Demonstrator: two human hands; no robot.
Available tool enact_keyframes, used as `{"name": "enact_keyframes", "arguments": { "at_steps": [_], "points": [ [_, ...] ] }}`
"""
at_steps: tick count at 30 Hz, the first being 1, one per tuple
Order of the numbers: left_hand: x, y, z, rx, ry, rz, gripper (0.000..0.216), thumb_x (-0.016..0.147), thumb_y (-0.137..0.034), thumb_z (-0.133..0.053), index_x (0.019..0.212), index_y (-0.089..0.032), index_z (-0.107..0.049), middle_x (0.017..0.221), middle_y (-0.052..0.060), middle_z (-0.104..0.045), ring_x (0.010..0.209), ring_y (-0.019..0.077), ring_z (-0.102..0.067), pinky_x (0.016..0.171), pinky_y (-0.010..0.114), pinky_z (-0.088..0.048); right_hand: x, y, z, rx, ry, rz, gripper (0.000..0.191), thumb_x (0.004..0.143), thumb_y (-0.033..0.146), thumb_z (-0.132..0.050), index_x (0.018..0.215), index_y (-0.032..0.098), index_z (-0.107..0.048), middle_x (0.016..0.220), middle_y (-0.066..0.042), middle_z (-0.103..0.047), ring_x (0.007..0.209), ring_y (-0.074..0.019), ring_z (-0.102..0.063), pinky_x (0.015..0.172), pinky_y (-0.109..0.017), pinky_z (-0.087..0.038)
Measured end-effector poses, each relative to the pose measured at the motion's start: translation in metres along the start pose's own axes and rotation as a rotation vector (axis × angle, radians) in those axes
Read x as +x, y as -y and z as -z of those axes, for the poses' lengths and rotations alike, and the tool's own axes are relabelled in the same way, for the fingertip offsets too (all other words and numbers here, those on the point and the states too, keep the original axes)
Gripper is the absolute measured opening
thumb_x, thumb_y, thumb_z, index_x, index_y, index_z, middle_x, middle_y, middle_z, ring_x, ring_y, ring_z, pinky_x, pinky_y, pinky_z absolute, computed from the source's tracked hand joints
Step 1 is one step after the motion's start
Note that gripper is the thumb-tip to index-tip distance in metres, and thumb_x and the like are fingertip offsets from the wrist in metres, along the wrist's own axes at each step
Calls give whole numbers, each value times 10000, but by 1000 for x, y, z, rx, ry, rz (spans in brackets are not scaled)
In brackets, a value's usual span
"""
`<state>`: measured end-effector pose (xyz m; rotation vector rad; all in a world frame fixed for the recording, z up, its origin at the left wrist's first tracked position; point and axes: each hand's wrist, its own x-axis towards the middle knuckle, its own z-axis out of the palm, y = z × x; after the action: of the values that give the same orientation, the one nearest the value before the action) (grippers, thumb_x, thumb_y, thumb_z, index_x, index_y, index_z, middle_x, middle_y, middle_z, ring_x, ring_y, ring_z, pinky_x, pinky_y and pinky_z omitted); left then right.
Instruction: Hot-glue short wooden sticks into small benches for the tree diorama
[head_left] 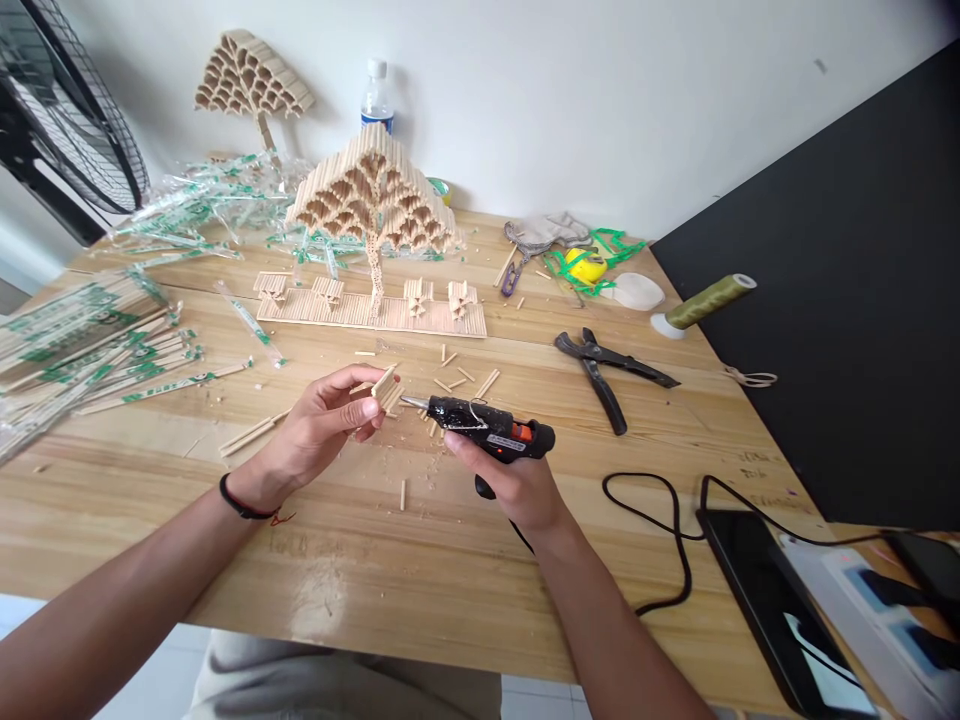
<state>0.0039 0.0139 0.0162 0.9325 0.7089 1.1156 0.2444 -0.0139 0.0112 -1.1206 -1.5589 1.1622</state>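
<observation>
Between the thumb and fingers of my left hand (330, 415) is a small panel of short wooden sticks (385, 387), held tilted above the table. My right hand (517, 482) is wrapped round a black hot glue gun (469, 415). Its metal nozzle points left, close to the panel's right side; whether they touch I cannot tell. Short cut sticks (489, 382) lie scattered under and behind the gun. Behind my hands stands a tree model built of sticks (375, 195), on a flat stick base (390, 318) that carries several small stick pieces.
Wrapped chopsticks (90, 330) and torn wrappers (217, 205) cover the left side. Another stick tree (251, 80) and a bottle (376, 95) stand at the back. To the right lie black pliers (600, 365), a thread spool (709, 305), a phone (772, 610), a black cord (686, 560) and a power strip (847, 610).
</observation>
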Motion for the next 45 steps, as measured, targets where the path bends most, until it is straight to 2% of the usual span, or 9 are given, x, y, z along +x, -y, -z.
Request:
{"name": "enact_keyframes", "arguments": {
  "at_steps": [10, 17, 23, 26, 29, 36, 45],
  "points": [
    [-1, -1, 0, -12, 6, 2, 314, 748, -355, -956, 1012, -226, -845, 744, 10, -695, 606, 97, -545, 549, 210, -421, 1, -2, -1, -2, -24, -13, 228, 934, 423, -718, 874, 215, -788, 745, -27, -674, 743, -229, -618, 721, -353, -544],
    [-1, -1, -1, -27, 7, 9, 314, 741, -357, -962, 1015, -246, -856, 769, 10, -700, 606, 90, -546, 552, 206, -419, 1, -3, -2, 15, -33, -3, 198, 948, 386, -715, 869, 216, -780, 800, -28, -712, 807, -236, -656, 790, -358, -548],
    [-1, -3, -2, -34, 19, 11, 299, 745, -361, -958, 1003, -246, -860, 751, 8, -683, 610, 90, -531, 558, 207, -411, 5, -7, -4, -46, -158, -47, 262, 935, 471, -724, 898, 215, -759, 810, -28, -710, 779, -229, -641, 747, -353, -528],
    [-2, -2, -1, -36, -4, 8, 304, 748, -369, -953, 1001, -232, -854, 739, 11, -674, 625, 98, -536, 556, 207, -405, 9, -13, -4, -100, -237, -75, 306, 912, 506, -736, 885, 202, -712, 778, -22, -689, 730, -208, -613, 705, -333, -503],
    [-2, -2, 1, -54, -32, 33, 309, 751, -386, -947, 980, -208, -840, 683, 14, -654, 636, 117, -551, 552, 209, -401, 13, -21, -5, -190, -236, -88, 333, 888, 512, -751, 886, 188, -675, 791, -33, -688, 709, -199, -606, 696, -328, -483],
    [-3, -3, -2, -23, -44, 23, 314, 765, -399, -932, 932, -173, -791, 684, 0, -632, 634, 117, -555, 561, 215, -408, 20, -35, -20, -495, -265, 4, 208, 819, 359, -795, 854, 221, -643, 866, -43, -693, 864, -263, -650, 806, -372, -502],
    [-4, -3, -2, 31, -34, -2, 357, 753, -420, -936, 944, -164, -776, 713, -3, -624, 635, 114, -547, 566, 225, -414, 25, -39, -28, -611, -256, 26, 233, 780, 262, -841, 897, 231, -642, 909, -59, -705, 926, -302, -665, 818, -392, -508]
  ]
}}
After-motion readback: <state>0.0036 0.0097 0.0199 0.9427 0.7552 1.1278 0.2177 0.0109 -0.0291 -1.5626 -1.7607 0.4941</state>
